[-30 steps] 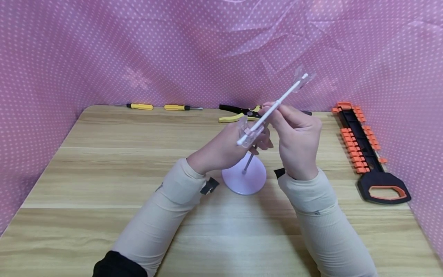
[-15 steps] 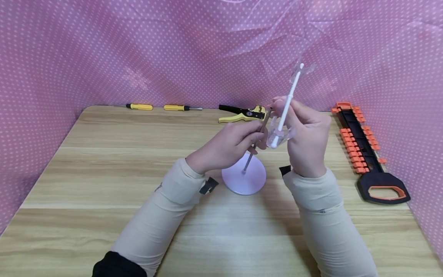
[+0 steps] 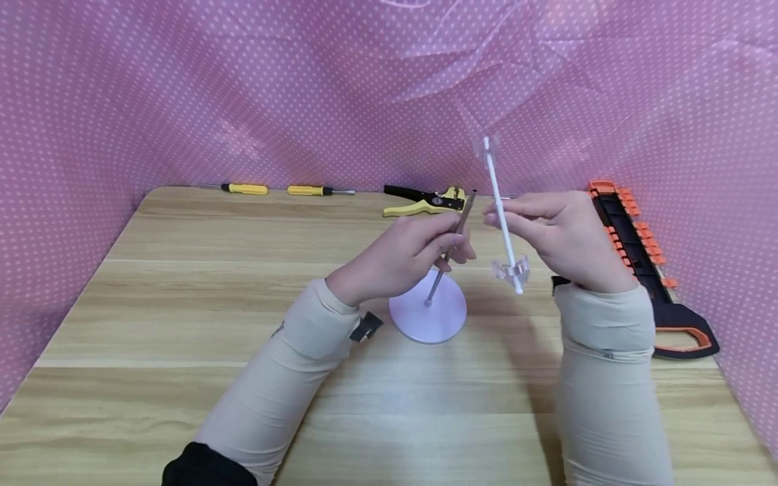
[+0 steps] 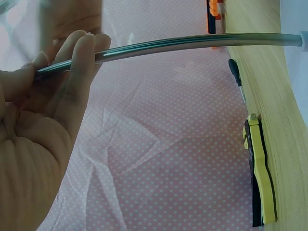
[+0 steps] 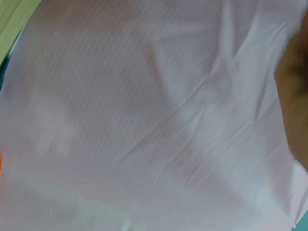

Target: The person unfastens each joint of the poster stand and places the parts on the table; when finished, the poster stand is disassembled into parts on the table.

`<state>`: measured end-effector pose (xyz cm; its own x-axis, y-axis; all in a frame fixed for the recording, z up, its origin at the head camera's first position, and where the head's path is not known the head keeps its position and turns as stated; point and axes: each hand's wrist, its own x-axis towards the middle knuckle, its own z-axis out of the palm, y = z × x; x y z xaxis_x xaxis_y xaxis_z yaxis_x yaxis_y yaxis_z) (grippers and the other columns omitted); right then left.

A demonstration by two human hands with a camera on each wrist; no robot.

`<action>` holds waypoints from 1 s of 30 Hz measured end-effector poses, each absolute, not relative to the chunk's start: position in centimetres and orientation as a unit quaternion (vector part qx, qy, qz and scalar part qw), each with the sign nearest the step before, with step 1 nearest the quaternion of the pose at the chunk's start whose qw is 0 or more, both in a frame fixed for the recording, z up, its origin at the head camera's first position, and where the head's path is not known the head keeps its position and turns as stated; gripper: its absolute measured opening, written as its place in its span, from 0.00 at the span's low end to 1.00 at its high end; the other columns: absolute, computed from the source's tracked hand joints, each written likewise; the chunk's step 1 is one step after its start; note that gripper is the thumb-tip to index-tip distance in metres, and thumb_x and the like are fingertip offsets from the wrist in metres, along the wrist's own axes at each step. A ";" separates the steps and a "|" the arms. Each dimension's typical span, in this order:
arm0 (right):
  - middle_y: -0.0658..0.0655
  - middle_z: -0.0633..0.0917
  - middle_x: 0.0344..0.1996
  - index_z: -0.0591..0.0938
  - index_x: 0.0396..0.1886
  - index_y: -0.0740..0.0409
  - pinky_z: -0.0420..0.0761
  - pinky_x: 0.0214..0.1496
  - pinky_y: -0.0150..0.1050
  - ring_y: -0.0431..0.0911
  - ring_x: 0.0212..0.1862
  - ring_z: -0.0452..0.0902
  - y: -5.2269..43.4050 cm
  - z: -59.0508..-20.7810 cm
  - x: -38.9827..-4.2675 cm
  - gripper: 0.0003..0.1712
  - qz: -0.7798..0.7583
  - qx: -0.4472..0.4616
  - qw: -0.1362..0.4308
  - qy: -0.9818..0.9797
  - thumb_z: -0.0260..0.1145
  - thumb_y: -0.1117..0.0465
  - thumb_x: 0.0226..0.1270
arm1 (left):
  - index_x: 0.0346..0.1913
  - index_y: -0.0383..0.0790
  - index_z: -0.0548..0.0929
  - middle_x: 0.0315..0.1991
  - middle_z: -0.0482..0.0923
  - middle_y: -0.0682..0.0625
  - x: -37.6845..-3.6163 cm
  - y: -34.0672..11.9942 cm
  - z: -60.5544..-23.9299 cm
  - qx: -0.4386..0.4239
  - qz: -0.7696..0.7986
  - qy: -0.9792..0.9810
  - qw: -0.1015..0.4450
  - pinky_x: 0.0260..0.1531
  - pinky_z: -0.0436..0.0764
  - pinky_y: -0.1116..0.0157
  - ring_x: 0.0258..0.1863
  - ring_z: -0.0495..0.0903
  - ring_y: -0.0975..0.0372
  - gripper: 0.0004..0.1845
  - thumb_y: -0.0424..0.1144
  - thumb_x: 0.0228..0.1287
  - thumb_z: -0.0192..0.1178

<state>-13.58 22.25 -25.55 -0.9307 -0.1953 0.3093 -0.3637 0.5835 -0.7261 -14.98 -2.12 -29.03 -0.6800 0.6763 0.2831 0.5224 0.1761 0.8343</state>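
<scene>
My left hand (image 3: 406, 256) grips a thin metal rod (image 3: 467, 210) between thumb and fingers. The rod rises at a slant from a round white base (image 3: 428, 327) on the table. In the left wrist view the rod (image 4: 192, 43) passes between the fingers of that hand (image 4: 43, 120). To the right, my right hand (image 3: 568, 233) pinches a slim white bar (image 3: 493, 177) near its middle. Clear plastic clips (image 3: 503, 271) sit at both ends of the bar, which is apart from the metal rod's top. The right wrist view shows only a blurred edge of the hand (image 5: 293, 96).
Yellow-and-black wire strippers (image 3: 404, 208) lie at the table's back edge. Two yellow screwdrivers, one at left (image 3: 248, 189), are also there. A black rack with orange clips (image 3: 638, 246) stands at right. Pink dotted cloth (image 3: 304, 88) hangs behind the table.
My right hand has moved right and away from the metal rod's top with the white bar, which has swung from a rightward slant to a slight leftward one. The left hand stays in place.
</scene>
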 end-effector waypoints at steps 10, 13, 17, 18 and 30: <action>0.56 0.93 0.47 0.95 0.48 0.47 0.76 0.34 0.40 0.44 0.30 0.74 25.0 -28.1 -16.4 0.12 0.221 0.150 -0.034 -0.963 0.75 0.49 0.71 | 0.45 0.37 0.81 0.43 0.90 0.48 -14.9 -2.2 -29.0 0.381 0.509 0.767 0.085 0.41 0.91 0.66 0.42 0.88 0.65 0.10 0.35 0.86 0.49; 0.57 0.93 0.48 0.95 0.48 0.47 0.85 0.44 0.51 0.51 0.40 0.86 24.7 -29.1 -17.3 0.13 0.184 0.154 -0.075 -0.968 0.73 0.48 0.72 | 0.45 0.37 0.81 0.43 0.90 0.47 -14.9 -2.1 -28.9 0.382 0.508 0.768 0.079 0.41 0.91 0.66 0.40 0.88 0.64 0.10 0.35 0.85 0.50; 0.60 0.91 0.53 0.94 0.49 0.48 0.83 0.62 0.62 0.60 0.58 0.87 24.3 -30.5 -18.2 0.15 0.143 0.165 -0.110 -0.970 0.71 0.47 0.73 | 0.46 0.36 0.81 0.43 0.90 0.45 -14.9 -2.1 -28.9 0.385 0.500 0.773 0.070 0.41 0.90 0.69 0.40 0.88 0.63 0.10 0.34 0.85 0.50; 0.59 0.92 0.52 0.94 0.49 0.49 0.83 0.62 0.62 0.60 0.57 0.87 24.2 -30.8 -18.3 0.15 0.142 0.171 -0.116 -0.968 0.71 0.47 0.73 | 0.47 0.37 0.82 0.44 0.90 0.45 -14.9 -2.1 -29.0 0.384 0.498 0.774 0.069 0.41 0.90 0.70 0.41 0.88 0.63 0.10 0.34 0.85 0.50; 0.51 0.93 0.33 0.96 0.40 0.49 0.85 0.50 0.53 0.50 0.37 0.84 22.9 -33.1 -19.0 0.08 0.144 0.186 -0.117 -0.965 0.77 0.52 0.66 | 0.49 0.36 0.82 0.43 0.89 0.45 -14.9 -2.1 -28.9 0.385 0.499 0.774 0.065 0.41 0.89 0.70 0.42 0.89 0.60 0.10 0.34 0.85 0.50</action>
